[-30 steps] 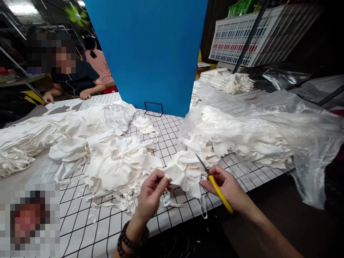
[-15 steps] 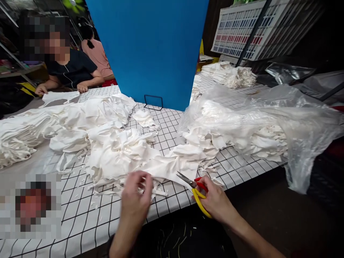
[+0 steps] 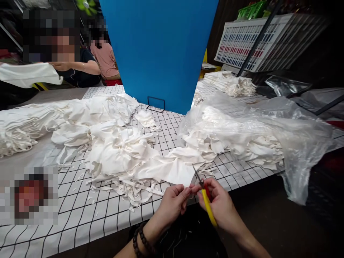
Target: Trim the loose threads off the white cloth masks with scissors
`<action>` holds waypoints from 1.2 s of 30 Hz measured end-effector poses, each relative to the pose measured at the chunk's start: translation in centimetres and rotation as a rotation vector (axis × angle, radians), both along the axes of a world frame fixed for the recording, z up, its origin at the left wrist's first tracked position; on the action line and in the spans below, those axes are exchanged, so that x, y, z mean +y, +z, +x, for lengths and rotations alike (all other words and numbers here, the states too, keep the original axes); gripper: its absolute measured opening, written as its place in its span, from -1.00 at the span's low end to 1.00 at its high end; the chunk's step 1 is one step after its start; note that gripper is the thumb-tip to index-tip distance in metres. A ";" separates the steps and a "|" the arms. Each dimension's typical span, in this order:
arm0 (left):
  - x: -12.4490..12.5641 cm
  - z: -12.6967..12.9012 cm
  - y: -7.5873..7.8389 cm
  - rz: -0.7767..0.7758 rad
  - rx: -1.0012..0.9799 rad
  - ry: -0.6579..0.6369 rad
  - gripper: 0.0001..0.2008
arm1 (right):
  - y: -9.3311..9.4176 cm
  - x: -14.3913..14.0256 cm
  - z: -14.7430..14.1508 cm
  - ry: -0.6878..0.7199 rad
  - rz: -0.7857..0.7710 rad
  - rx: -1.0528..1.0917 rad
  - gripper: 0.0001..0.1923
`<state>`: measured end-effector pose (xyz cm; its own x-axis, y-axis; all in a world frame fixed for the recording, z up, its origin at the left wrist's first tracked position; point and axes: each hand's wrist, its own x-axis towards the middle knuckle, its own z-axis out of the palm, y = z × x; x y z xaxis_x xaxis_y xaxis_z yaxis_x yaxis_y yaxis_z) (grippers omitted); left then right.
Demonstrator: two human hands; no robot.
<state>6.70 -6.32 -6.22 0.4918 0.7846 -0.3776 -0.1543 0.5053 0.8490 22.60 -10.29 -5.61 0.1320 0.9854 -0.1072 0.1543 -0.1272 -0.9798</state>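
Observation:
My right hand (image 3: 221, 206) is wrapped round a pair of scissors (image 3: 207, 206) with one red and one yellow handle, blades pointing away over the table edge. Close beside it, the fingertips of my left hand (image 3: 174, 202) are pinched together at the near corner of a white cloth piece (image 3: 174, 172). That piece stretches from a crumpled heap of white cloth (image 3: 118, 150) toward my hands. Thin white strips and scraps (image 3: 139, 190) lie left of my left hand. My fingers hide the exact spot they pinch.
A grid-patterned tablecloth (image 3: 80, 215) covers the table. A tall blue panel (image 3: 161, 53) stands behind. More white cloth lies under clear plastic (image 3: 255, 122) at right and in stacks (image 3: 18, 132) at left. Across the table, a co-worker (image 3: 83, 68) holds up white cloth.
My left hand has moved right and toward me, from above the scraps to the cloth's corner by the scissors. The scissors have turned more upright. The co-worker has lifted a white cloth.

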 end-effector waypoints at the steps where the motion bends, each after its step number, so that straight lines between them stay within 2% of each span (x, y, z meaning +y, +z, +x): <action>1: 0.1 -0.3 0.2 0.014 -0.017 -0.002 -0.57 | 0.1 0.2 0.4 -0.032 0.020 -0.006 -0.70; 3: 0.2 -0.8 0.7 0.007 -0.084 -0.020 -0.59 | 0.5 0.9 0.9 -0.049 0.055 -0.056 -0.66; 8: 0.3 -2.0 1.1 -0.097 -0.193 -0.061 -0.63 | 0.7 3.5 0.2 0.134 0.141 -0.004 -0.68; 12: 0.2 -2.5 0.8 -0.161 -0.225 -0.042 -0.63 | 0.2 5.3 -1.2 0.046 0.243 0.054 -0.74; 14: 0.1 -2.6 0.7 -0.142 -0.219 -0.015 -0.63 | 0.1 5.7 -1.5 0.013 0.267 0.056 -0.74; 17: 0.2 -2.7 0.8 0.018 -0.063 0.028 -0.62 | -0.1 5.6 -1.7 0.028 0.240 0.030 -0.73; 20: 0.4 -2.9 1.1 0.367 0.231 0.179 -0.67 | -0.4 5.3 -1.8 0.043 0.197 0.027 -0.71; 22: 0.5 -3.0 1.3 0.553 0.355 0.289 -0.72 | -0.5 5.0 -2.0 0.065 0.164 0.076 -0.70; 24: 0.6 -2.9 1.3 0.597 0.342 0.281 -0.73 | -0.3 4.8 -2.1 0.129 0.113 0.131 -0.70; 27: 0.8 -2.6 1.2 0.507 0.184 0.171 -0.72 | 0.5 4.5 -1.7 0.204 0.049 0.136 -0.70; 29: 0.9 -2.4 1.1 0.470 0.135 0.154 -0.72 | 1.2 4.3 -0.7 0.178 0.044 0.044 -0.70; 31: 1.0 -2.4 1.1 0.484 0.140 0.171 -0.73 | 2.0 3.9 0.6 0.154 0.040 -0.135 -0.70; 34: 1.1 -2.4 1.2 0.521 0.160 0.164 -0.73 | 3.1 3.1 2.2 0.226 0.002 -0.432 -0.67; 36: 1.2 -2.4 1.3 0.546 0.168 0.143 -0.73 | 3.7 2.6 2.6 0.287 -0.019 -0.552 -0.67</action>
<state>4.25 -5.12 -4.88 0.3348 0.9416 0.0365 -0.0297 -0.0282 0.9992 25.16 -7.66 -1.87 -0.0974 0.9884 -0.1166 0.6683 -0.0219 -0.7435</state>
